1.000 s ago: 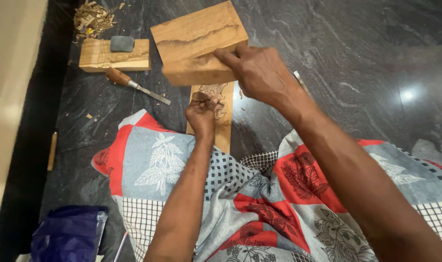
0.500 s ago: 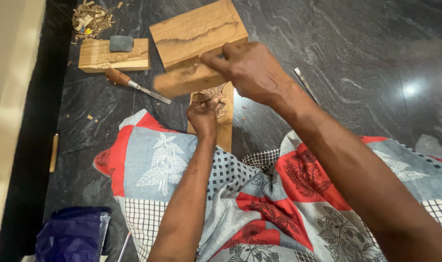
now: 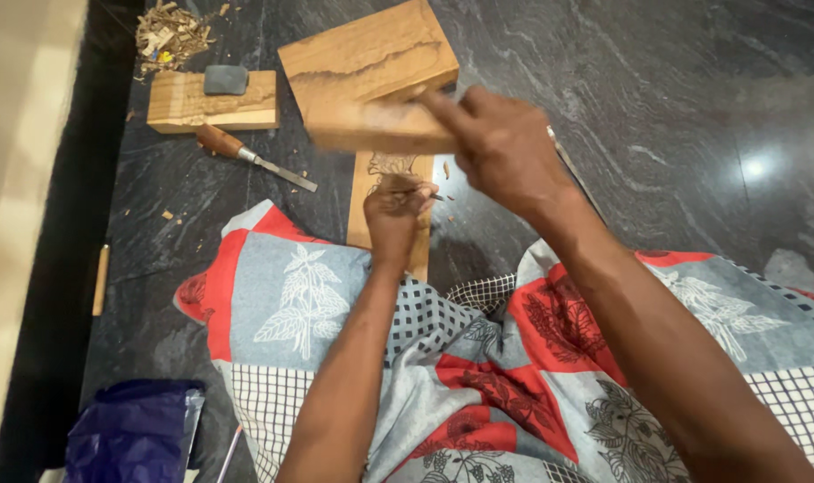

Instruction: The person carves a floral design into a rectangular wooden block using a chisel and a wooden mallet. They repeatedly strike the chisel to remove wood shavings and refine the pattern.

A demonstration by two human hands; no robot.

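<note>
The floor [image 3: 657, 98] is dark polished stone, glossy, veined with pale streaks. The wooden block [image 3: 371, 67] is bare, matt, its grain banded brown. The carved plank [image 3: 382, 179] is pale raw wood. The chisel [image 3: 250, 156] has a smooth reddish wooden handle and a dull metal blade. The cloth [image 3: 299, 295] is soft printed cotton, matt. The bag [image 3: 130, 434] is shiny blue plastic.

A chisel [image 3: 255, 157] lies left of the carved plank [image 3: 384, 179], just before a small block [image 3: 212, 103].
</note>
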